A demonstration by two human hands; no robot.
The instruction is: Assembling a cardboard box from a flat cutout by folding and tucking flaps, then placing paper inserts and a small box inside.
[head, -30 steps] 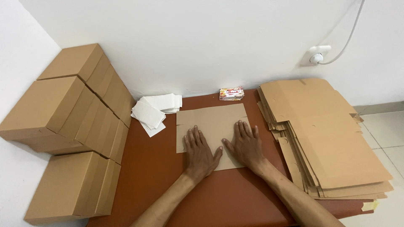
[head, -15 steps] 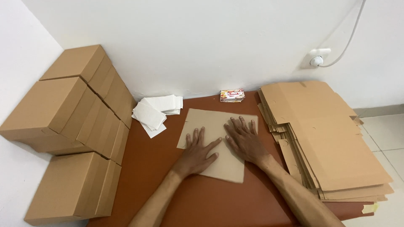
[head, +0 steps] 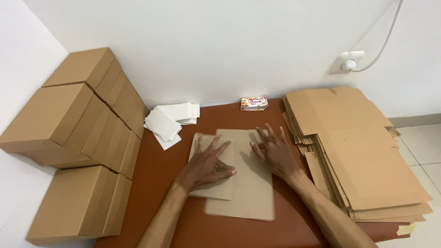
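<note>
A flat brown cardboard blank (head: 248, 188) lies on the reddish-brown table (head: 156, 183) in front of me. My left hand (head: 206, 163) presses palm down on its left flap, which is folded inward, fingers spread. My right hand (head: 275, 154) rests flat on the right part of the blank, fingers apart. Neither hand grips anything.
A tall stack of flat cardboard blanks (head: 358, 151) fills the table's right side. Assembled brown boxes (head: 78, 124) are piled at the left against the wall. White folded papers (head: 167, 121) and a small colourful packet (head: 254, 103) lie at the back. A wall socket (head: 349, 62) with a cable is above.
The cardboard blank has turned from lying wide to lying lengthwise toward me, and its left flap is now folded in under my left hand. Both hands shifted with it.
</note>
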